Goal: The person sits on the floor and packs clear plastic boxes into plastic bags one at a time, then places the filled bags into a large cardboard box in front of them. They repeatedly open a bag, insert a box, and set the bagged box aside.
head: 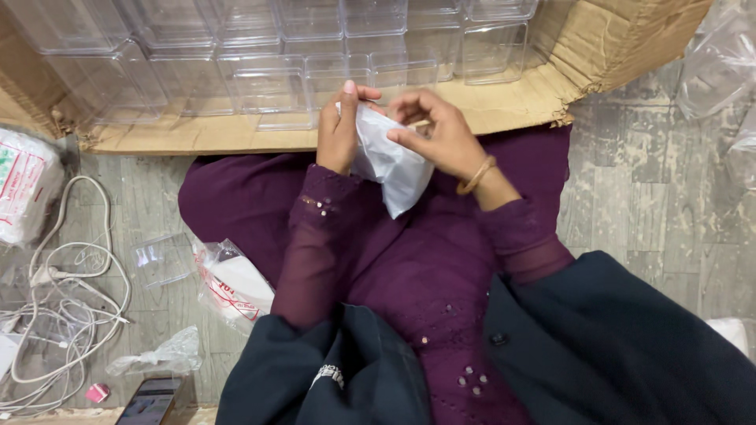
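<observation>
Left hand (pixel 339 130) pinches the upper edge of a small white pouch (pixel 391 165), thumb and fingers closed on it, and the right hand (pixel 437 130) grips the same pouch at its other side with bent fingers. Both hold it above the purple lap, just before a cardboard box (pixel 504 106) filled with clear plastic containers (pixel 268 90).

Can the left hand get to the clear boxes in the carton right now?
Probably not yet: the left hand and right hand both grip a white packet. The clear boxes lie just beyond, nothing between.
</observation>
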Tool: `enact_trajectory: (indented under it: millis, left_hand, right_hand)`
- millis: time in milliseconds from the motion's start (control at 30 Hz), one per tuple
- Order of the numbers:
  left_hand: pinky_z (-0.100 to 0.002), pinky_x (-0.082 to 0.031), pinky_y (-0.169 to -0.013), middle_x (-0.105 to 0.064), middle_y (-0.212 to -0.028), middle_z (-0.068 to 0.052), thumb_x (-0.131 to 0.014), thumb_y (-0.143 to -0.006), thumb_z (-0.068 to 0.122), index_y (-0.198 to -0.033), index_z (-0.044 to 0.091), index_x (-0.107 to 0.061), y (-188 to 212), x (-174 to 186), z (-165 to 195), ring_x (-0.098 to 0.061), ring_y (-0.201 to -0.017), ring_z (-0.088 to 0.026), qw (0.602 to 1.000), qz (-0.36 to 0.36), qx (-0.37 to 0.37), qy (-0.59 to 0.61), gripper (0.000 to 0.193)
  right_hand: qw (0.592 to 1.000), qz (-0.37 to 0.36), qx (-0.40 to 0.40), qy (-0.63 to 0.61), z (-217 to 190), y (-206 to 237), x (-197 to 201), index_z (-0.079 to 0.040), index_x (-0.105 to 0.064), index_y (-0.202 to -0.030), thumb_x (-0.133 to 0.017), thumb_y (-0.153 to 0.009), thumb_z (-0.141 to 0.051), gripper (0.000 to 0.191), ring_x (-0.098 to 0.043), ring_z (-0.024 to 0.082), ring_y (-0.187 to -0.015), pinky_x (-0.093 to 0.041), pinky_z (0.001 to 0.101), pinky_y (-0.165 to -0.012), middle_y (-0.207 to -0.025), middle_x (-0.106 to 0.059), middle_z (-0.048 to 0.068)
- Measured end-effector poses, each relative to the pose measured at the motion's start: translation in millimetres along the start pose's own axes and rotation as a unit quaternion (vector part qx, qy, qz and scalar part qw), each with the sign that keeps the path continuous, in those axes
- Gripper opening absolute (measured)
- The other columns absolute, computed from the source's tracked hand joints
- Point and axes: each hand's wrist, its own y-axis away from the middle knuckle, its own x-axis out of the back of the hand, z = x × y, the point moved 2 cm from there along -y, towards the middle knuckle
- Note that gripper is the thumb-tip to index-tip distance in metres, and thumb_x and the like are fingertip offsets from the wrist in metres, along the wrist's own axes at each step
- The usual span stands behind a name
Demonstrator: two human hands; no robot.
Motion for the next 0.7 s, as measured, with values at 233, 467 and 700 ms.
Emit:
enact_trajectory:
  millis: [233,467,700]
  left_hand:
    - [-0.024,-0.054,-0.087,-0.072,-0.107,-0.003,-0.071,-0.098,0.015,-0.117,0.002,-0.070,5,-4,-15,-0.066,-0.097,-0.008,0.995,-0.092,-0.027,-0.013,0.023]
    - [-0.024,-0.047,-0.077,-0.066,-0.088,-0.001,-0.071,-0.106,0.021,-0.101,0.004,-0.062,-11,-13,-42,-0.058,-0.082,-0.008,0.996,-0.087,-0.033,0.006,0.020]
    - [-0.026,-0.051,-0.078,-0.069,-0.087,-0.002,-0.059,-0.104,0.035,-0.095,0.006,-0.065,-7,9,-30,-0.064,-0.082,-0.010,0.983,-0.099,0.038,0.152,0.031]
  right_hand:
    - [0.988,0.134,-0.076,0.024,1,5,3,-0.002,-0.073,-0.103,-0.076,-0.095,-0.008,0.010,-0.064,0.007,-0.080,-0.053,0.0223,-0.074,-0.090,-0.072,0.000]
    - [0.986,0.166,0.001,-0.032,-4,1,13,-0.003,-0.068,-0.106,-0.069,-0.102,-0.011,0.009,-0.065,0.006,-0.085,-0.054,0.0212,-0.079,-0.093,-0.070,-0.002]
    - [0.929,0.009,-0.152,-0.338,31,14,30,-0.003,-0.068,-0.096,-0.066,-0.113,-0.030,0.033,-0.051,0.007,-0.067,-0.045,0.0235,-0.062,-0.077,-0.058,-0.002]
